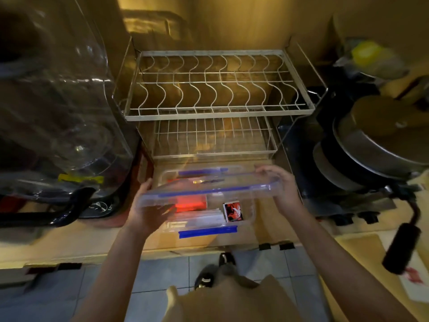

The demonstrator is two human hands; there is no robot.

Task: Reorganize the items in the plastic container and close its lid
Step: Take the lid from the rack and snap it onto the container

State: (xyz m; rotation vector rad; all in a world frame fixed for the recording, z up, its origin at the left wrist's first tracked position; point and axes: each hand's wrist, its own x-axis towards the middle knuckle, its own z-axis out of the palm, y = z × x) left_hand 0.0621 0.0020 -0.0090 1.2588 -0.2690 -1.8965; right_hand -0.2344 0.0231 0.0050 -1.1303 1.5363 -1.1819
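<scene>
Below the dish rack (218,98), left hand (148,210) and right hand (278,184) hold lid (209,189) over container (248,217).

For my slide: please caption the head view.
Both hands hold the clear lid above the open plastic container.

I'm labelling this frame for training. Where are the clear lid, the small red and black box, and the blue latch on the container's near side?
clear lid (209,189), head view, on its flat top panel.
small red and black box (232,212), head view, on its printed face.
blue latch (207,231), head view, mid strip.
</scene>
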